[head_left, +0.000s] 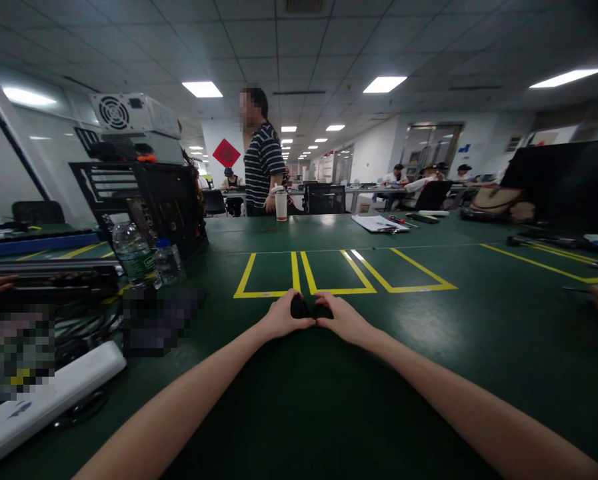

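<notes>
My left hand (281, 316) and my right hand (346, 320) meet just above the green tabletop, thumbs nearly touching. The fingers of my left hand curl round a small black rounded object (299, 307). Between the thumb and fingers of my right hand is another small dark piece (323, 311). Whether the two are separate things or parts of one I cannot tell, and their kind does not show. Directly beyond my fingertips, yellow tape outlines (339, 291) mark the table.
To the left stand a water bottle (131, 250), a smaller blue-capped bottle (169, 262), a black computer case (171, 200) and a white power strip (53, 403). Farther back are a paper cup (281, 206) and a clipboard (379, 223). A person (263, 160) stands beyond the table. Other people's hands show at both sides.
</notes>
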